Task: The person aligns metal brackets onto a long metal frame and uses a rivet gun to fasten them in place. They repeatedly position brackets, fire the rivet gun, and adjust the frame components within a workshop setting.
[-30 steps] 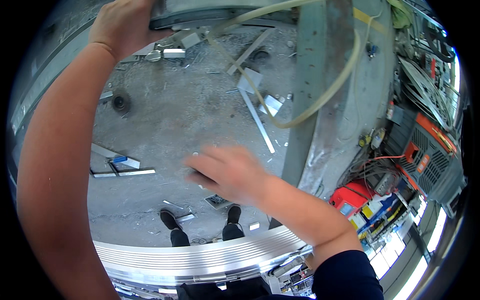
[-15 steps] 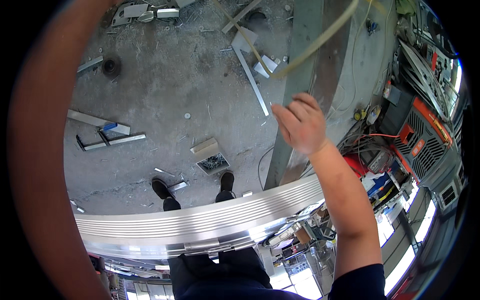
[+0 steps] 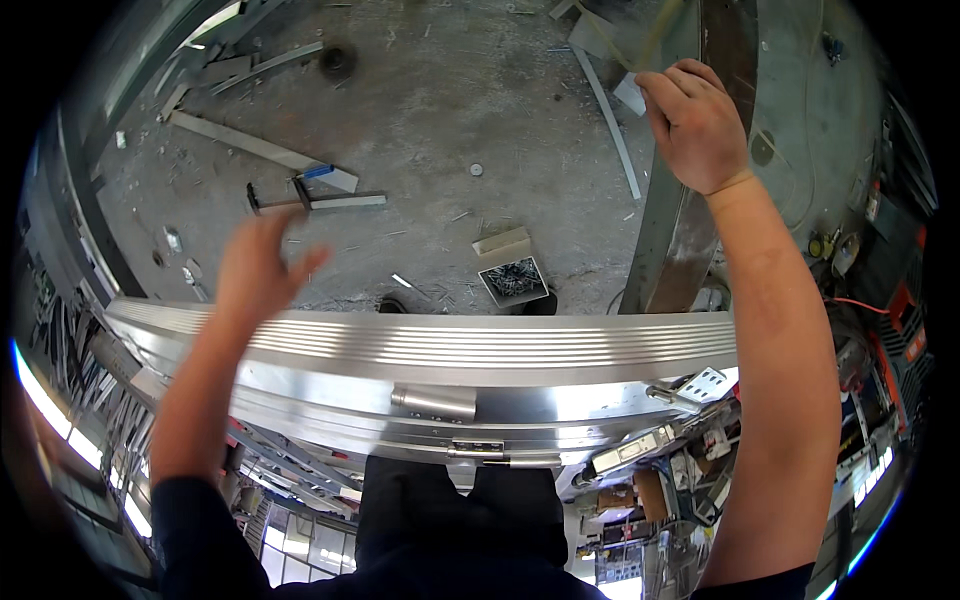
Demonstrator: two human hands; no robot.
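Observation:
My left hand [image 3: 258, 265] is over the far edge of a long ribbed aluminium frame [image 3: 480, 340], thumb and fingers apart and holding nothing, slightly blurred. The frame lies across in front of my body. My right hand [image 3: 697, 130] is raised at the upper right with its fingers curled together. Whatever its fingertips hold, if anything, is hidden. A yellowish hose [image 3: 658, 35] shows just beyond that hand. On the frame's near side are a silver cylinder [image 3: 435, 402], a small hinge [image 3: 476, 447] and a perforated metal bracket [image 3: 700, 388].
An open box of screws [image 3: 514, 280] stands on the floor beyond the frame. Bar clamps [image 3: 345, 200] and a flat metal strip [image 3: 260, 148] lie to the left. A steel beam [image 3: 690, 250] rises at the right, near a thin metal bar [image 3: 608, 125].
My left arm has swung down from the far left edge, bringing the hand over the frame. My right hand is higher and further right, still curled. The view has shifted left.

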